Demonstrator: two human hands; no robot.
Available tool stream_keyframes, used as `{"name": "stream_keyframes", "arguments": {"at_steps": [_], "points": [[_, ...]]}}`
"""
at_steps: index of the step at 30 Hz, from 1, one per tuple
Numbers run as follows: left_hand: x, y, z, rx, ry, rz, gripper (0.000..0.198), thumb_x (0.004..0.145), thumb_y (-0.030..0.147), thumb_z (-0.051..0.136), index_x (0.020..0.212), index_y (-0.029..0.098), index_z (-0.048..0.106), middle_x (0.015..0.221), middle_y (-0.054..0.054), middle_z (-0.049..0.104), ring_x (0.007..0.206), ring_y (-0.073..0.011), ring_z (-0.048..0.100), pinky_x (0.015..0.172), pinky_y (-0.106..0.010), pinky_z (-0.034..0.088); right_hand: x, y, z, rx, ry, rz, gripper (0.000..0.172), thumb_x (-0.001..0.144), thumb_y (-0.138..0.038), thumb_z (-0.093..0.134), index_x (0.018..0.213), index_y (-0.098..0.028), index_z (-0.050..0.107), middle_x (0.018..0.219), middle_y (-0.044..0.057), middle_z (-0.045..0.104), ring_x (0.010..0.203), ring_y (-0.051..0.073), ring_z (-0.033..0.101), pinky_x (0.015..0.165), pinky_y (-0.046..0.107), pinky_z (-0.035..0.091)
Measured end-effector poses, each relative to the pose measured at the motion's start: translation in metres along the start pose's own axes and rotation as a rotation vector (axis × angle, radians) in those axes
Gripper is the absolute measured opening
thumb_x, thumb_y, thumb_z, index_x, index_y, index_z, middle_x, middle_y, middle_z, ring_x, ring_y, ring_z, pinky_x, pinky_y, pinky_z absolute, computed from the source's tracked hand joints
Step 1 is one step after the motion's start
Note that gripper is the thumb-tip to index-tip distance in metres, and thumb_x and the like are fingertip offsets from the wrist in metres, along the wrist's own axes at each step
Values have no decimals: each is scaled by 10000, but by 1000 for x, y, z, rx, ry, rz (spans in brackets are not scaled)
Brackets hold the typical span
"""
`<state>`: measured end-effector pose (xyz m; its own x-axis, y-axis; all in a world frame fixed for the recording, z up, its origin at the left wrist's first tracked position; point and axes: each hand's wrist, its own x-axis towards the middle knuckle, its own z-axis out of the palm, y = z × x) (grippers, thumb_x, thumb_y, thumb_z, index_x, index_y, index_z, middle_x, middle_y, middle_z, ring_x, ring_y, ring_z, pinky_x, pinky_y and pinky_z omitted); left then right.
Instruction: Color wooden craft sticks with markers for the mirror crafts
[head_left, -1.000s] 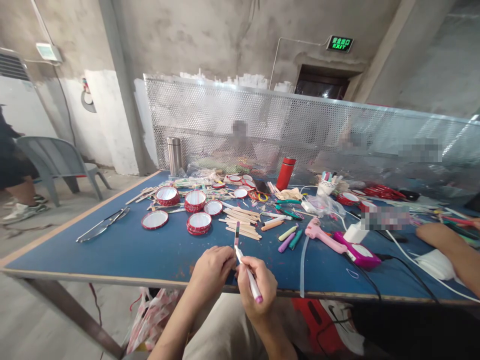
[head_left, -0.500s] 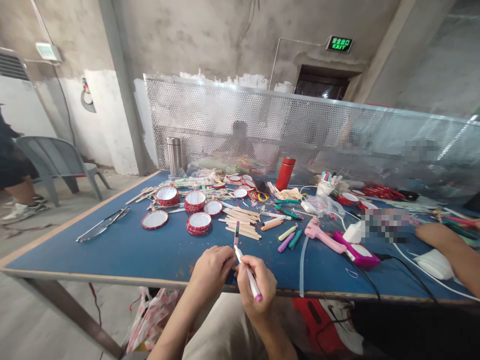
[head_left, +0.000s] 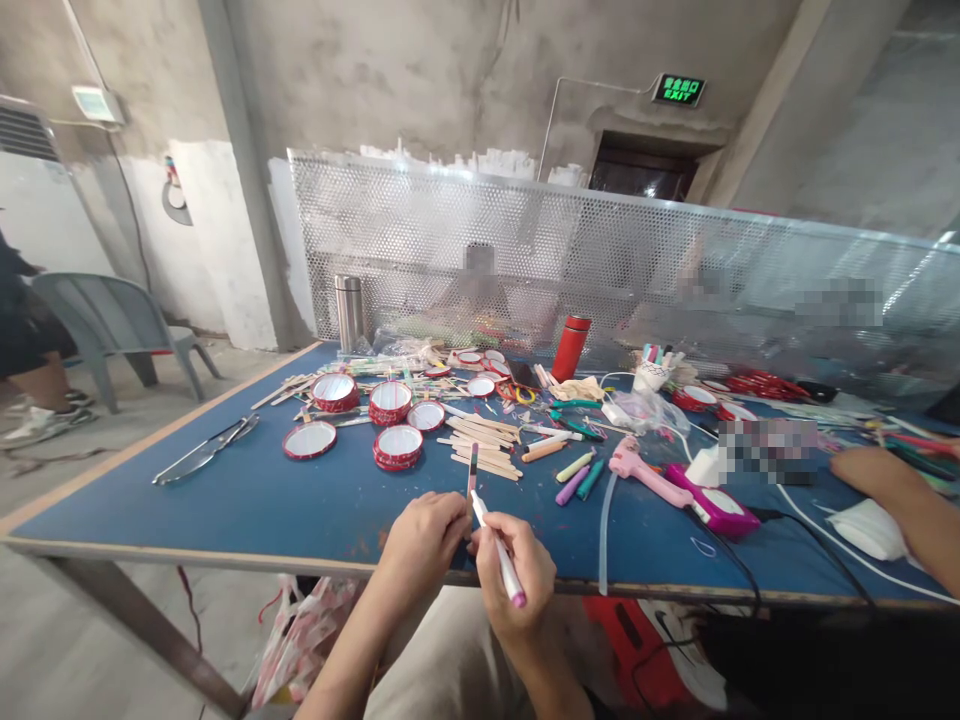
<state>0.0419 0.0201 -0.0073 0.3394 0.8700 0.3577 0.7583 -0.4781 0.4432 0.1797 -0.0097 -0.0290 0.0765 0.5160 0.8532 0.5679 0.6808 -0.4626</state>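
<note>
My left hand (head_left: 427, 530) grips the lower end of a thin wooden craft stick (head_left: 473, 466), which stands upright and has dark, green and pink bands near its top. In my right hand (head_left: 517, 570) is a white marker pen (head_left: 501, 556) with a purple end, its tip touching or very near the stick's edge. Both hands are close together at the table's front edge. Beyond them lies a pile of plain craft sticks (head_left: 484, 440). Several coloured markers, among them a purple one (head_left: 574, 482), rest to the right of the pile.
Red-rimmed round discs (head_left: 397, 446) are stacked to the left on the blue table (head_left: 225, 520). A pink glue gun (head_left: 651, 474) lies at right beside a magenta box (head_left: 720, 510). A red flask (head_left: 571, 347) and a steel flask (head_left: 349, 312) stand behind. Another person's arm (head_left: 892, 500) reaches in from the right.
My right hand and the marker have shifted very slightly, the tip a little lower along the stick. My left hand and the stick look nearly still.
</note>
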Motion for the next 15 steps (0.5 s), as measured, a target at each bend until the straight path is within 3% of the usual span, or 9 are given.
{"name": "stream_keyframes", "arguments": {"at_steps": [9, 15], "points": [[0, 2, -3, 59, -18, -20, 265, 931, 240, 437, 684, 202, 524, 706, -20, 633, 709, -181, 567, 653, -262, 376, -3, 3, 3, -25, 57, 26, 103, 893, -174, 502, 958, -194, 580, 730, 36, 692, 628, 173, 684, 582, 263, 521], [0, 1, -1, 20, -21, -19, 264, 944, 256, 423, 718, 198, 545, 726, -20, 641, 729, -178, 580, 667, -258, 383, -2, 1, 1, -23, 10, -19, 119, 896, -170, 493, 978, -198, 575, 740, 37, 697, 664, 179, 695, 586, 262, 522]]}}
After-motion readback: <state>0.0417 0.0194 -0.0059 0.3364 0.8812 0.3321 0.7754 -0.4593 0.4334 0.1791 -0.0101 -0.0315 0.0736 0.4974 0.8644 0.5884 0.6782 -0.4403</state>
